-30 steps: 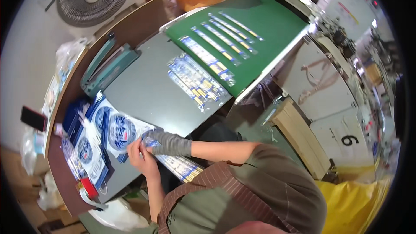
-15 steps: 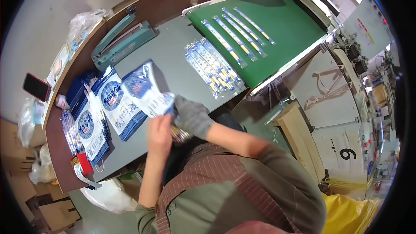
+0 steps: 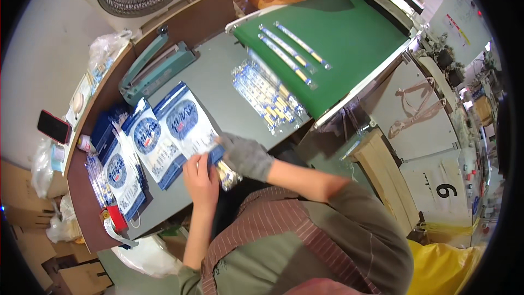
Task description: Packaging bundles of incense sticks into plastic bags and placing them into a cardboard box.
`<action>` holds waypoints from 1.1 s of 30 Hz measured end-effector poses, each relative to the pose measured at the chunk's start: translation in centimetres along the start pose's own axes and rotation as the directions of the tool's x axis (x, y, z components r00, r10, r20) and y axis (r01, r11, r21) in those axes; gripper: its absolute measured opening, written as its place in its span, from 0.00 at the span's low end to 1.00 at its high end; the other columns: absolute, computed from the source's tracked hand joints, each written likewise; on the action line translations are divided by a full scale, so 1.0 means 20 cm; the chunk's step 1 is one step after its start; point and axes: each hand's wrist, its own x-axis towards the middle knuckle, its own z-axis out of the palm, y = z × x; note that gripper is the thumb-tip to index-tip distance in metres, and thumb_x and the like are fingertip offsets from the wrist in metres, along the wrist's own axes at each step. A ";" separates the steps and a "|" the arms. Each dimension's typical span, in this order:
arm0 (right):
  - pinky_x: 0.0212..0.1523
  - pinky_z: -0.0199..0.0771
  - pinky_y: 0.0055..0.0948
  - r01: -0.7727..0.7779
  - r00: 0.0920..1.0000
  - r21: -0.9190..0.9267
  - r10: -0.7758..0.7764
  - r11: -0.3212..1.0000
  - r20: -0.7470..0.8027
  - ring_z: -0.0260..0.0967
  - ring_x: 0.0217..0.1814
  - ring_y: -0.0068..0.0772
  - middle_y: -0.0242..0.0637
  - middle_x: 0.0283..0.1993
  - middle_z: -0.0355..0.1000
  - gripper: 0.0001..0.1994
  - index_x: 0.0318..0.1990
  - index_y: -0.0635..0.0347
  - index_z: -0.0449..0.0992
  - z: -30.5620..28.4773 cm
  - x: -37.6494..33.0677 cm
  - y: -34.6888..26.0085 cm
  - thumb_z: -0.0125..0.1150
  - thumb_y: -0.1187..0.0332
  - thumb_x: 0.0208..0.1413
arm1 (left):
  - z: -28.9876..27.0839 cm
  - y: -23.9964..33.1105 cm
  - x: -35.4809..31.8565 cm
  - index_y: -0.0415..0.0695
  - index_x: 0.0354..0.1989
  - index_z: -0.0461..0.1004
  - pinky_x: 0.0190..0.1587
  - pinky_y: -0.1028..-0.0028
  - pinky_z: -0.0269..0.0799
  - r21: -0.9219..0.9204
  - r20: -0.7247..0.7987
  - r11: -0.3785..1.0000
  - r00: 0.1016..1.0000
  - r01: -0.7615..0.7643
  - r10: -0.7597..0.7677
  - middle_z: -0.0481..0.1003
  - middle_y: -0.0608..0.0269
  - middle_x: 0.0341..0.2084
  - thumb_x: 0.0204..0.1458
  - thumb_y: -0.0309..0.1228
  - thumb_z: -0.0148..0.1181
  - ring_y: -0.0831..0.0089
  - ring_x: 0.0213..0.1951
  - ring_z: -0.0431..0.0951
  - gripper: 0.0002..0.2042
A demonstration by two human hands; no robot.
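Head camera: I take my bearings from the teal long-armed device (image 3: pixel 155 68) on the grey table (image 3: pixel 215 65). Farthest left of it is a dark phone (image 3: pixel 54 127). On its near left side lie a bunch of slim wrapped sticks (image 3: pixel 97 180), a red tape holder (image 3: pixel 116 218) and a stack of blue-and-white bags (image 3: pixel 116 175). Directly on its near side is a middle bag (image 3: pixel 147 136).

Near and slightly right of the device lies the front bag (image 3: pixel 185 123), its lower edge at the hands. The bare left hand (image 3: pixel 202 183) has its fingers bent and pressed together on that edge, pinching it as far as I can judge. A stick bundle (image 3: pixel 226 177) shows at the same edge; whether it sits inside the bag or behind it, I cannot tell. The right hand (image 3: pixel 245 155), in a grey glove (image 3: pixel 254 162), lies over the bag's corner and the bundle; its fingertips are hidden, so I can't say how it is closed.

To handle these well, I'd keep the bag's edge taut under the left fingers, the stick ends even, and the bundle in line with the bag, because crimped wrapper ends could snag.

Right of the device lie a pile of wrapped sticks (image 3: pixel 262 93) and, farther right, three single sticks (image 3: pixel 286 48) on the green belt (image 3: pixel 360 27).
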 end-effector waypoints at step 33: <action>0.36 0.75 0.30 0.400 0.915 0.335 -0.346 0.853 -0.210 0.77 0.35 0.36 0.41 0.37 0.78 0.16 0.50 0.54 0.77 -0.67 0.13 -0.39 0.58 0.58 0.59 | -0.67 0.16 0.36 0.37 0.48 0.73 0.29 0.80 0.69 -0.626 0.289 0.540 0.811 0.562 -0.510 0.73 0.67 0.28 0.55 0.23 0.51 0.81 0.26 0.72 0.13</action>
